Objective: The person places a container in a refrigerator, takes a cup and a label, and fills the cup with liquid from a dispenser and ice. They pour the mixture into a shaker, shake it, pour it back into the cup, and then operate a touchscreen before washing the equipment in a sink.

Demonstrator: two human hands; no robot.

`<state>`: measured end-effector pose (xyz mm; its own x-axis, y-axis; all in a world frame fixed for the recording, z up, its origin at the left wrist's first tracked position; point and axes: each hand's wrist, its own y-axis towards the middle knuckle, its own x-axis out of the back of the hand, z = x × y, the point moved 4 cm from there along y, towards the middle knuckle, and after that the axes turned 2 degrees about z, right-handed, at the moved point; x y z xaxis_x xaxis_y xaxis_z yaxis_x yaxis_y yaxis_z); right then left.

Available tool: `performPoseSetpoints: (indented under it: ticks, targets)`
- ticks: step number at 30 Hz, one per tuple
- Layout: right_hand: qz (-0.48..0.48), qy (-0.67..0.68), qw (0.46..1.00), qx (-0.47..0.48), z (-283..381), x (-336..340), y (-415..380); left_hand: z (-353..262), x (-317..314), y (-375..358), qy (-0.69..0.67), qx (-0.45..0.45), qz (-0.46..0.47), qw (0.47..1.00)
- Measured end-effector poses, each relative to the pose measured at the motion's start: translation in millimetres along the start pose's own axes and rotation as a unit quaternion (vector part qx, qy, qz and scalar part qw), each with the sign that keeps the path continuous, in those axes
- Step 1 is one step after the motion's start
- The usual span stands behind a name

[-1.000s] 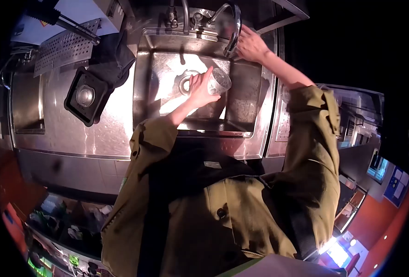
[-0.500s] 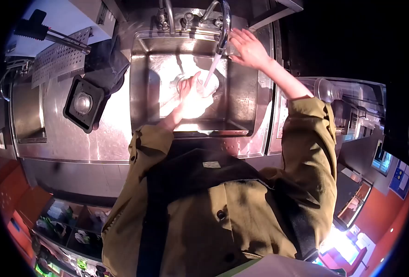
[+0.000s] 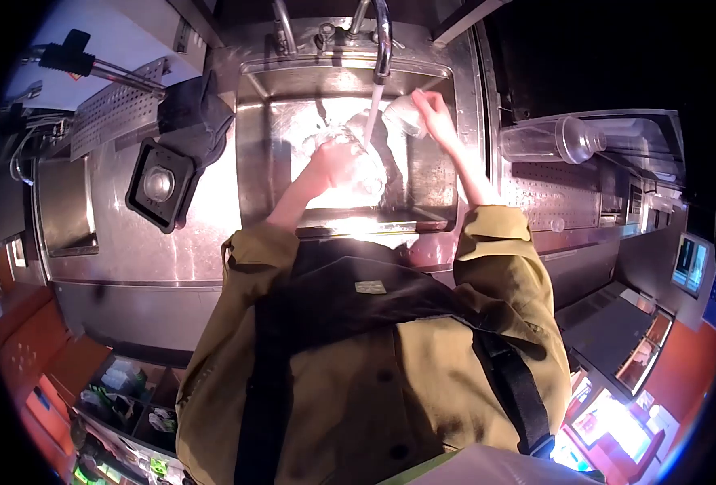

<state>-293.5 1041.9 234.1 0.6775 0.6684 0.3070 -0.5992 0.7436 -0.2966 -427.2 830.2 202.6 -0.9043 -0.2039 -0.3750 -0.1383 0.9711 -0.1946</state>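
Bright glare washes out much of the steel sink [image 3: 250,162]. Inside it, my left hand [image 3: 334,164] is closed around a clear container [image 3: 368,179], whose outline is partly lost in the light. Water runs from the faucet [image 3: 384,56] and lands beside that hand, at the container. Toward the sink's right side, my right hand [image 3: 435,115] is closed, its fingers pinching a clear cup-like piece [image 3: 406,117]. That piece is apart from the container, to the right of the stream.
A black square tray [image 3: 137,194] with a round metal piece in it sits on the counter left of the sink. Large clear containers [image 3: 548,141] lie at the right. A second basin [image 3: 63,206] is at far left, near a perforated metal panel [image 3: 120,109].
My right hand, spread beside the faucet before, has come down into the sink area and now pinches the clear piece. My left hand stays low in the sink, its fingers now curled.
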Motion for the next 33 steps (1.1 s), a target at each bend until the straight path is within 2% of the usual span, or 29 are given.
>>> performPoseSetpoints:
  ticks: [2,3,4,6,8,9,12,13,14,15,16,17,20,22,23,26,27,30,31,33]
  targets:
    - [0.071,0.180,0.978,-0.073,-39,-22,3,2,4,-11,-0.156,0.040,0.042,0.986]
    - [0.081,0.223,0.966,-0.106,-48,-34,1,7,6,-19,-0.343,0.069,0.007,0.937]
    - [0.093,0.258,0.952,-0.135,-54,-48,-3,14,10,-25,-0.516,0.096,-0.029,0.851]
    - [0.088,0.275,0.942,-0.174,-67,-73,-12,70,53,-23,-0.415,0.083,-0.017,0.906]
    - [0.077,0.274,0.939,-0.193,-78,-93,-20,32,39,-36,-0.530,0.135,-0.007,0.837]
    - [0.072,0.271,0.939,-0.200,-81,-102,-23,31,41,-42,-0.525,0.187,-0.104,0.824]
    - [0.061,0.255,0.945,-0.197,-85,-122,-27,16,48,-54,-0.472,0.227,-0.152,0.838]
    - [0.060,0.246,0.948,-0.194,-83,-127,-28,9,48,-53,-0.494,0.202,-0.115,0.838]
    - [0.060,0.235,0.952,-0.186,-81,-131,-29,3,51,-56,-0.449,0.188,-0.119,0.865]
    - [0.059,0.223,0.957,-0.176,-79,-133,-28,14,65,-53,-0.425,0.214,-0.160,0.865]
    - [0.061,0.207,0.963,-0.164,-75,-134,-27,6,70,-54,-0.322,0.219,-0.164,0.906]
    - [0.065,0.190,0.968,-0.149,-71,-134,-28,18,84,-47,-0.238,0.202,-0.254,0.916]
    - [0.070,0.135,0.984,-0.092,-47,-105,-50,-34,47,-35,-0.015,0.077,-0.372,0.925]
    - [0.052,0.109,0.991,-0.055,-30,-67,-75,-33,37,-9,0.164,-0.017,-0.309,0.937]
    - [0.036,0.095,0.994,-0.038,-20,-47,-92,-43,18,1,0.299,-0.079,-0.276,0.910]
    - [-0.037,0.040,0.998,-0.016,-8,18,-145,-62,-45,22,0.464,-0.128,-0.087,0.872]
    - [-0.073,0.021,0.997,-0.019,-6,41,-162,-47,-44,31,0.474,-0.141,-0.076,0.866]
    - [-0.211,-0.063,0.974,-0.049,-6,119,-208,-29,-44,44,0.358,-0.154,-0.158,0.907]
    - [-0.251,-0.093,0.961,-0.062,-8,140,-218,-31,-49,40,0.332,-0.115,-0.195,0.916]
    - [-0.320,-0.158,0.930,-0.084,-18,180,-225,-29,-57,37,0.397,-0.086,-0.165,0.899]
